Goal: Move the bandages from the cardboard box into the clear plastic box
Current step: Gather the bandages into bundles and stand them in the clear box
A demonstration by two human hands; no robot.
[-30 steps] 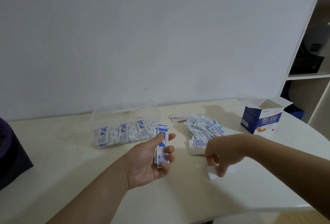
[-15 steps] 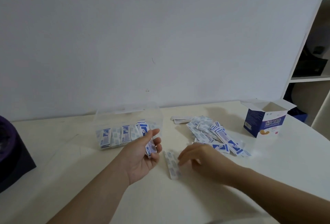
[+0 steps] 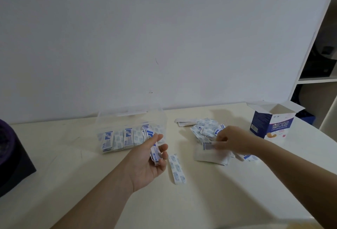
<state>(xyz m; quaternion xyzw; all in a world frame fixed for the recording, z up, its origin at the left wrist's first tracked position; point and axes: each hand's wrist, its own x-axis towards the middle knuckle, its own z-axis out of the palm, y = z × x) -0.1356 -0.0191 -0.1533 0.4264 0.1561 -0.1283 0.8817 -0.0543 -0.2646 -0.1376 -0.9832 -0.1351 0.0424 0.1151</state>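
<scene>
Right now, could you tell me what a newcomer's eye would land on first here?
The left hand at centre holds a stack of bandages. The right hand pinches one bandage at the loose pile, right of the clear plastic box; a strip lies between the hands.

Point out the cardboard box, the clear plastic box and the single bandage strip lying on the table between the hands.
cardboard box (image 3: 280, 128): head view, on its printed front face.
clear plastic box (image 3: 120, 122): head view, on its bare clear wall.
single bandage strip (image 3: 177, 169): head view, on the middle of its wrapper.
</scene>
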